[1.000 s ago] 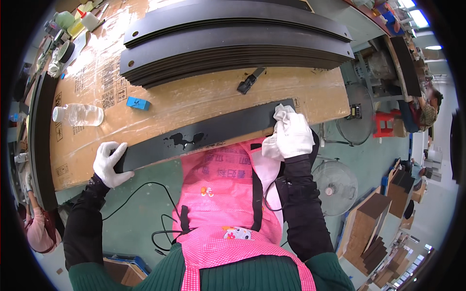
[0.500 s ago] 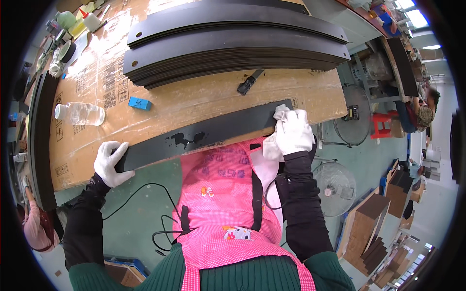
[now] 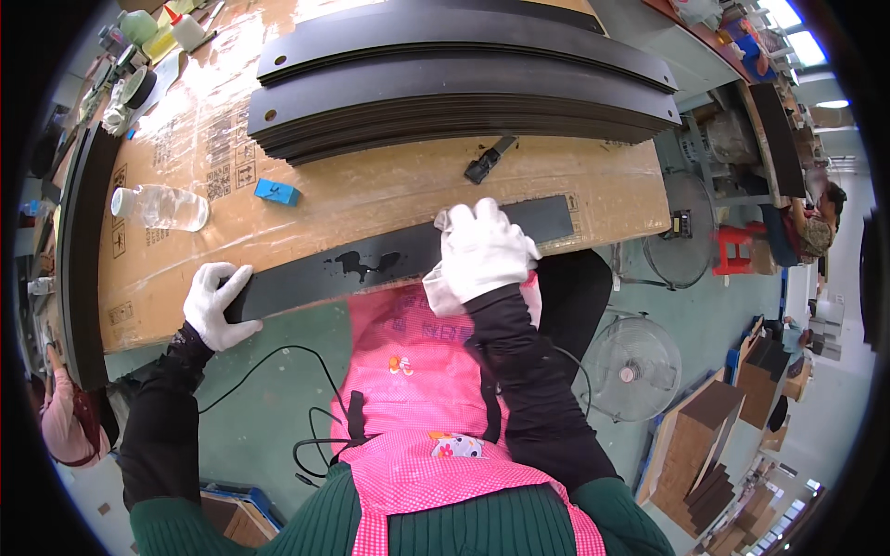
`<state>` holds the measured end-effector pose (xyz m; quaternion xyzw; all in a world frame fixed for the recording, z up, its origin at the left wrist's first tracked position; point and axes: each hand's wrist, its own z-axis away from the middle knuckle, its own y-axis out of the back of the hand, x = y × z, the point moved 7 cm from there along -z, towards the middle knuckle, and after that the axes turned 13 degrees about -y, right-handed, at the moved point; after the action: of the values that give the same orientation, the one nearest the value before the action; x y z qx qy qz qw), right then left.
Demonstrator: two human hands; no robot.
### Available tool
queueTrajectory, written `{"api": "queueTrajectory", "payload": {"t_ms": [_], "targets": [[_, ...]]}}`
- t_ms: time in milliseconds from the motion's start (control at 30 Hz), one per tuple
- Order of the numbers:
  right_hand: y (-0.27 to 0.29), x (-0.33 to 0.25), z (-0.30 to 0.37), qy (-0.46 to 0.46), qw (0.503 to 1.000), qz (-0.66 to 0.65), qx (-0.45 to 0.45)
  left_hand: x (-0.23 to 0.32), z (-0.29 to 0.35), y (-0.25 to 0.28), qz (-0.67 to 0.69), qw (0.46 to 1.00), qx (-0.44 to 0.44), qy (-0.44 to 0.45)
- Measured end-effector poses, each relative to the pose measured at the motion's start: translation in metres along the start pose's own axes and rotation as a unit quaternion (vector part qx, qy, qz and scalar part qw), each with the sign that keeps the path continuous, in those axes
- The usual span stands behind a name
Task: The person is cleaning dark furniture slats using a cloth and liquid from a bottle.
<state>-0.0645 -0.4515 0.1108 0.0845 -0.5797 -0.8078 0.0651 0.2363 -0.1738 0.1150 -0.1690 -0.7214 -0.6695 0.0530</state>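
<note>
A long dark grey board [image 3: 329, 270] lies aslant along the near edge of the cardboard-covered table, with a wet patch [image 3: 363, 265] on its middle. My left hand [image 3: 218, 304], in a white glove, grips the board's left end between thumb and fingers. My right hand [image 3: 482, 246], also gloved in white, presses a white cloth [image 3: 443, 293] onto the board right of the wet patch. Its fingers are bent over the cloth, which partly sticks out beneath them.
Behind the board rise stacked dark boards [image 3: 464, 102]. A black-handled blade [image 3: 486, 163], a blue block [image 3: 277, 192] and a clear bottle [image 3: 162, 208] lie on the table [image 3: 389, 190]. Fans [image 3: 634, 369] stand at the right; another person [image 3: 818, 218] sits farther off.
My right hand has slid left along the board with the cloth, from near its right end toward the middle. My left hand keeps its hold on the left end.
</note>
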Motion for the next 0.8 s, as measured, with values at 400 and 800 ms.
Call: {"api": "queueTrajectory", "payload": {"t_ms": [400, 800], "targets": [[-0.01, -0.002, -0.02, -0.036, 0.996, 0.071, -0.043, 0.002, -0.001, 0.001, 0.002, 1.0, -0.009, 0.004], [0.013, 0.055, -0.03, -0.083, 0.984, 0.112, 0.109, 0.002, -0.001, 0.0, -0.011, 1.0, -0.006, -0.007]]}}
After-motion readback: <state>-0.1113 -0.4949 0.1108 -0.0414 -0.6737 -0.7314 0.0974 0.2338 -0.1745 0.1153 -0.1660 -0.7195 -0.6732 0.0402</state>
